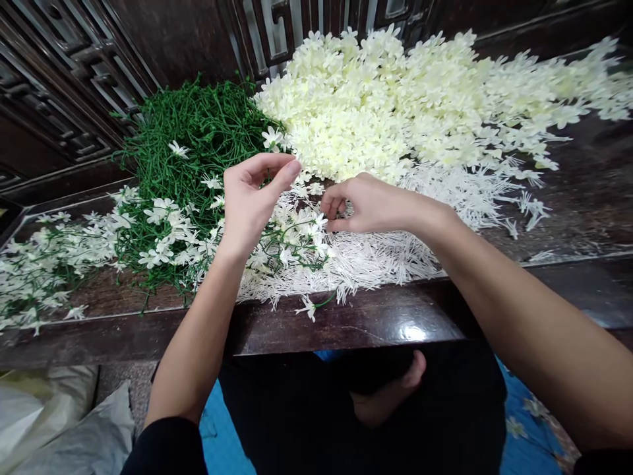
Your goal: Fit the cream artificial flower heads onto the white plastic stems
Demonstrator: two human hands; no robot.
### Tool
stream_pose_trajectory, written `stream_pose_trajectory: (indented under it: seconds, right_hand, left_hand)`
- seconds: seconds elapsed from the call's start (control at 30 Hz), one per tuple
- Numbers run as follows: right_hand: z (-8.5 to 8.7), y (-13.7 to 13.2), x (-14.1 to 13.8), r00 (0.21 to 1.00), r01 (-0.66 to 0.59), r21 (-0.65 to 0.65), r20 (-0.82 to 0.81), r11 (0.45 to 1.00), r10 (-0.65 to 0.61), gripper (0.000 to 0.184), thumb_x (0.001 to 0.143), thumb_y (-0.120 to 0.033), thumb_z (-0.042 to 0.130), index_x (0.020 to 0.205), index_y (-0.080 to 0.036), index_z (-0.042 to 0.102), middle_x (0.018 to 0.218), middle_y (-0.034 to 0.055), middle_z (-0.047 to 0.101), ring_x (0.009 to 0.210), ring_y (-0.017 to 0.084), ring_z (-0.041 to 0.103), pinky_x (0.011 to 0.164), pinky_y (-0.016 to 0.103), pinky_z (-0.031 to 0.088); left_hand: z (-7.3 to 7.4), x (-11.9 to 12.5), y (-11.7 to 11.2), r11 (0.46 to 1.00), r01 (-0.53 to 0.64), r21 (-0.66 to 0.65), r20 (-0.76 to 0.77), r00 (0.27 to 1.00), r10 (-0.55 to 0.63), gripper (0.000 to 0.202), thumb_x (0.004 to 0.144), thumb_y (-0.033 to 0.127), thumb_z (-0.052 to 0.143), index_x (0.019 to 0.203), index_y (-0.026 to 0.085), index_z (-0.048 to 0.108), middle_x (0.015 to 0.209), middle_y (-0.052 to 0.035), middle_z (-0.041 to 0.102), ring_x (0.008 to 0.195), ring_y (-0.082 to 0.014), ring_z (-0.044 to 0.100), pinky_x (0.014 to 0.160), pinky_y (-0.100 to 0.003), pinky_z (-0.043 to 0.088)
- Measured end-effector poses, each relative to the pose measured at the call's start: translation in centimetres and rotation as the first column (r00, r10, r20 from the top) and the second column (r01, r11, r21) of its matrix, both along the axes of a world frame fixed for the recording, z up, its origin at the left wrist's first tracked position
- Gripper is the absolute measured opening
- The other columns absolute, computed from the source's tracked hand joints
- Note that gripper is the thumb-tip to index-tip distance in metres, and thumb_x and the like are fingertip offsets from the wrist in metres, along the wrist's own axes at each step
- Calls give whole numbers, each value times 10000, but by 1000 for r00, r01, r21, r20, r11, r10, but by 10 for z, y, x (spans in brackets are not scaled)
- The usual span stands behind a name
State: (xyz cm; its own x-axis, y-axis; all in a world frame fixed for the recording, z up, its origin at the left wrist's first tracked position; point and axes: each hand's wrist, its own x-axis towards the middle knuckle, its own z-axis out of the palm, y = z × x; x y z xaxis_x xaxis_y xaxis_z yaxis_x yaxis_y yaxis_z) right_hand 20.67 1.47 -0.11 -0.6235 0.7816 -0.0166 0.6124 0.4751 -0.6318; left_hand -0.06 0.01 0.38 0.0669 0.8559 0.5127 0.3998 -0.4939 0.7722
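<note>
My left hand (pixel 252 198) is raised over the assembled flowers, thumb and forefinger pressed together. Whatever lies in that pinch is too small to make out. Lower and to its right, my right hand (pixel 368 203) hovers with curled fingers, a gap showing between thumb and fingertips; I see nothing held in it. Below it spreads a pile of thin white stamen pieces (pixel 390 256). Several white artificial flowers on green stems (pixel 291 247) lie between the hands. Behind them rise a heap of cream fabric petals (pixel 356 112) and a tangle of green plastic stems (pixel 192 138).
Everything lies on a dark wooden bench (pixel 356 320) with a carved lattice back (pixel 89 59). More finished white flowers (pixel 54 257) spread to the left. Pale sacks (pixel 89 429) stand on the floor at lower left, and a blue sheet (pixel 220 429) lies below.
</note>
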Motion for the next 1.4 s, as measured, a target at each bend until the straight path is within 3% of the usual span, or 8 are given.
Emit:
stream_pose_trajectory:
  seconds: [0.27, 0.6, 0.73, 1.0, 1.4]
  right_hand:
    - [8, 2, 5, 993, -21, -46, -118, 999, 15, 51, 776, -254, 706, 818, -225, 713, 876, 39, 746, 788, 214, 691, 716, 404, 573]
    - [18, -2, 10, 937, 44, -151, -336, 987, -94, 142, 801, -310, 711, 911, -229, 668, 884, 55, 725, 800, 230, 688, 771, 426, 584]
    - [19, -3, 10, 900, 43, -114, -428, 993, -88, 194, 787, -344, 739, 919, -222, 665, 877, 50, 718, 828, 234, 691, 826, 435, 584]
    - [19, -6, 6, 800, 231, 21, -573, 973, -177, 206, 790, -340, 757, 964, -251, 694, 1050, 69, 707, 977, 258, 665, 904, 456, 562]
    - [15, -14, -6, 797, 271, 63, -574, 961, -188, 228, 823, -349, 748, 1038, -281, 720, 1100, 47, 737, 997, 257, 683, 915, 431, 577]
  left_hand:
    - [-2, -2, 3, 1000, 10, -11, -6, 1000, -10, 146, 883, 361, 705, 938, 229, 735, 883, -35, 751, 754, -128, 697, 711, -275, 599]
    - [5, 3, -3, 994, 77, -75, 22, 997, -75, 47, 833, 210, 745, 878, 205, 737, 902, -39, 762, 787, -142, 717, 740, -279, 619]
    - [8, 5, -6, 989, 91, -114, -20, 995, -94, 53, 829, 216, 745, 878, 200, 741, 900, -40, 763, 833, -150, 725, 766, -272, 617]
    - [6, 5, -4, 980, 134, -146, 38, 991, -129, 66, 841, 244, 742, 884, 193, 741, 882, -43, 751, 762, -131, 721, 737, -273, 630]
    - [0, 5, -2, 969, 173, -174, 119, 981, -153, 117, 842, 286, 750, 906, 192, 724, 876, -31, 746, 801, -138, 739, 785, -281, 655]
